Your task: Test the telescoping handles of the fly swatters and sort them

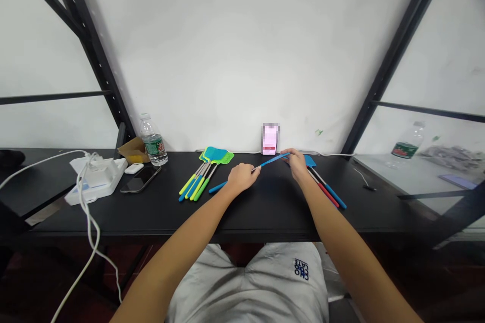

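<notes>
A blue fly swatter is held tilted above the black table, its blue handle out to the left. My left hand is closed round its metal shaft. At the far end, my right hand pinches the edge of the blue swatter head, which is seen nearly edge-on. Left of my hands lies a fanned pile of several fly swatters with blue and green heads. Just right of my right hand, a few more swatters with red and blue handles lie partly hidden behind my wrist.
A phone stands upright against the wall. Toward the left are a water bottle, a dark phone, a white earphone case, a brown box and a white power strip with cables. The black table ends near my lap.
</notes>
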